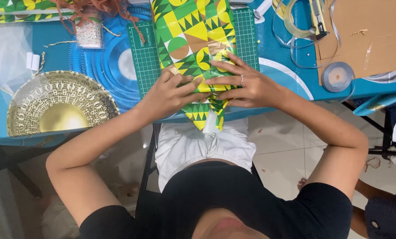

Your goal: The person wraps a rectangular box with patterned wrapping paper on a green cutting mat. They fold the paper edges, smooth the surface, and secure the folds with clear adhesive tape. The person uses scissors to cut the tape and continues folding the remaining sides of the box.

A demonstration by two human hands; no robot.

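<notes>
A box wrapped in green and yellow patterned paper (189,35) lies on a green cutting mat (146,57) at the table's near edge. My left hand (167,95) presses on the folded near end of the wrapping from the left. From the right, my right hand (244,84), with a ring on one finger, lies flat on the same fold, fingers spread over the paper. A folded flap of the paper (204,114) hangs past the table edge between both hands.
A gold lacy paper plate (56,108) sits at the left, a blue pleated round plate (103,62) behind it. A clear tape roll (295,20), a grey ribbon spool (337,76) and brown cardboard (370,35) lie at the right. Another person's foot (302,182) shows low right.
</notes>
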